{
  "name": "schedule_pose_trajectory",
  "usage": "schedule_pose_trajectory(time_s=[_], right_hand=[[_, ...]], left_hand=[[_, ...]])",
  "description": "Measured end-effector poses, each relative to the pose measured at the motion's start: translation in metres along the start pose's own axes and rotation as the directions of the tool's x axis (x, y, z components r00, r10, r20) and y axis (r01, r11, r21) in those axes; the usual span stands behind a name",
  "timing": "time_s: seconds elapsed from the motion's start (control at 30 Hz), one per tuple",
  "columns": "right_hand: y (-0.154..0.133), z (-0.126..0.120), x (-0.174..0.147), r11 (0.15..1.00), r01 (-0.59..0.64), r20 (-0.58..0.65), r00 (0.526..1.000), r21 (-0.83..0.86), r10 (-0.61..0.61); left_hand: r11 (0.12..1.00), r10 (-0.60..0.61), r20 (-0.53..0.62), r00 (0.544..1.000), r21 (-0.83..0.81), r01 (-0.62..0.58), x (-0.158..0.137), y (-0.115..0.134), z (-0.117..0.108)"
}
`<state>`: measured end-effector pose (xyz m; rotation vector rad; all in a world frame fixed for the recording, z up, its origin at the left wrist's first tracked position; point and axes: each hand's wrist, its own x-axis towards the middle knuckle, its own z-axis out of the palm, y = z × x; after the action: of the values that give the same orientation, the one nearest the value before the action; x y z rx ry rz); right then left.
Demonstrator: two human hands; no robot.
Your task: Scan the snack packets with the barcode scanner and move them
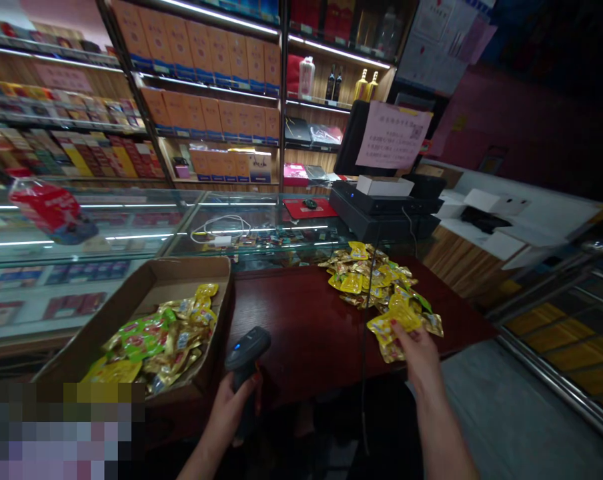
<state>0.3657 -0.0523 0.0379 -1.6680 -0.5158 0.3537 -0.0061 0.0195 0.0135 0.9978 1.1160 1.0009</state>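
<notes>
Yellow packets [351, 283] lie heaped on a reddish surface [291, 300] before lit shelves [349, 87]. Left hand [237, 399] grips a scanner [249, 347]; right hand [417, 341] pinches one packet [389, 323].

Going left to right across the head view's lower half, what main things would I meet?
Open cardboard box → barcode scanner in the left hand → pile of yellow and gold packets → metal railing.

Packets [350, 283] are glossy foil, the scanner [249, 348] smooth plastic.
</notes>
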Motion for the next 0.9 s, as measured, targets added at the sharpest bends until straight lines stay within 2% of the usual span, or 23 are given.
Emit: schedule_pose_trajectory(time_s=[0.07, 0.13, 0.2, 0.3, 0.4, 0.53, 0.9], right_hand=[[-0.007, 0.049, -0.018, 0.966, -0.13, 0.169, 0.981, 0.225, 0.093], [-0.009, 0.093, -0.035, 0.937, -0.198, 0.323, 0.941, 0.287, 0.101], [-0.011, 0.127, -0.048, 0.944, -0.188, 0.405, 0.912, 0.27, 0.066], [-0.015, 0.155, -0.055, 0.974, -0.076, 0.466, 0.884, 0.213, -0.033], [-0.024, 0.166, -0.056, 0.982, 0.015, 0.522, 0.846, 0.188, -0.113], [-0.035, 0.171, -0.056, 0.981, 0.034, 0.557, 0.819, 0.193, -0.138], [-0.049, 0.164, -0.054, 0.988, 0.147, 0.545, 0.826, 0.041, -0.145]], left_hand=[[1.0, 0.006, 0.046, 0.999, -0.008, -0.005, -0.001, -0.002, 0.0], [1.0, 0.018, 0.071, 0.997, -0.012, -0.017, -0.004, -0.002, 0.0], [0.999, 0.033, 0.085, 0.996, 0.006, -0.034, -0.007, -0.003, 0.001], [0.996, 0.03, 0.118, 0.993, 0.084, -0.04, -0.008, -0.003, 0.002], [0.991, 0.015, 0.134, 0.991, 0.13, -0.033, -0.009, -0.005, 0.002], [0.995, 0.009, 0.139, 0.99, 0.099, -0.023, -0.008, -0.006, 0.001], [0.999, 0.023, 0.108, 0.994, 0.02, -0.025, -0.007, -0.012, 0.001]])
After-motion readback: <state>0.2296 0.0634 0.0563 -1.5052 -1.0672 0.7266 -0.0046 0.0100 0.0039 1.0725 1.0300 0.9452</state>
